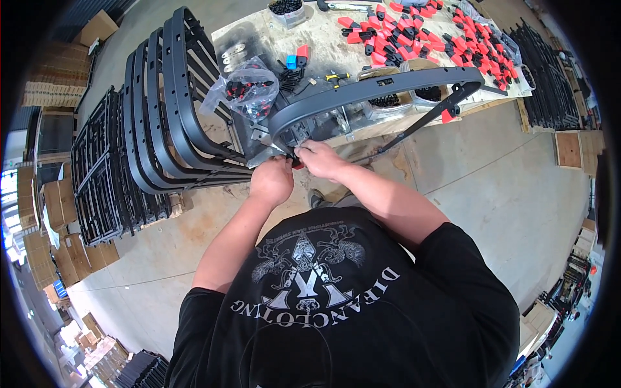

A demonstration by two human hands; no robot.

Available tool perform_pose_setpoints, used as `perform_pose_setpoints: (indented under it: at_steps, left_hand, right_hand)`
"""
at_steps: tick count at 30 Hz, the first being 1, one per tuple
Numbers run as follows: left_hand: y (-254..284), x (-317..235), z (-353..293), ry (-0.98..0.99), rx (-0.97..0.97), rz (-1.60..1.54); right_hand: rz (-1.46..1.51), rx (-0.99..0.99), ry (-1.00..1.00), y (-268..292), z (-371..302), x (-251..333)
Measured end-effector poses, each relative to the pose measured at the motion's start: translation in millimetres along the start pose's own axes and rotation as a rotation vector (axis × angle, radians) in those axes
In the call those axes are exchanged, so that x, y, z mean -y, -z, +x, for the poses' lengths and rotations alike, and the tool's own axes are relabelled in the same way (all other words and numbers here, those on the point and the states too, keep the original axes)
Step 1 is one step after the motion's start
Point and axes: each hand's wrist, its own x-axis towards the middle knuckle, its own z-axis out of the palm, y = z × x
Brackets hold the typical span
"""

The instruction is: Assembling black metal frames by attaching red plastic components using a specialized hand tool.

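Observation:
My two hands meet at the near left end of a dark grey curved metal frame (381,85), which arches over the table's front edge. My left hand (272,181) is closed at a small red-and-black plastic clip (297,163), mostly hidden by the fingers. Just right of it, my right hand (320,160) pinches beside the frame's end; what lies between its fingertips is hidden. Another red-and-black clip (451,114) sits at the frame's right-hand end. A clear plastic bag (249,94) of dark and red parts lies beyond my left hand.
Several similar frames (174,97) stand upright at the left, beside stacked black racks (97,161). The worktable (310,48) bears a heap of red-and-black clips (401,35), boxes of small black parts (386,101) and a yellow-and-black tool (336,78). Cartons (58,200) line the far left.

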Motion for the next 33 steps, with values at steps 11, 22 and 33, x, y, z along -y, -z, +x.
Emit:
perform_pose_setpoints:
  at_steps: [11,22,33]
  left_hand:
    - [-3.2,3.4,-1.0,0.007,0.005,0.006]
    - [-2.0,-3.4,-1.3,0.035,-0.001,0.026]
    - [0.9,-6.6,-4.1,0.041,-0.021,0.009]
  right_hand:
    - [-0.271,-0.046,0.120,-0.8,-6.8,1.5]
    - [-0.374,-0.019,0.082,-6.3,-2.2,-5.0]
    - [-0.306,-0.052,0.039,-12.0,-8.9,-7.3]
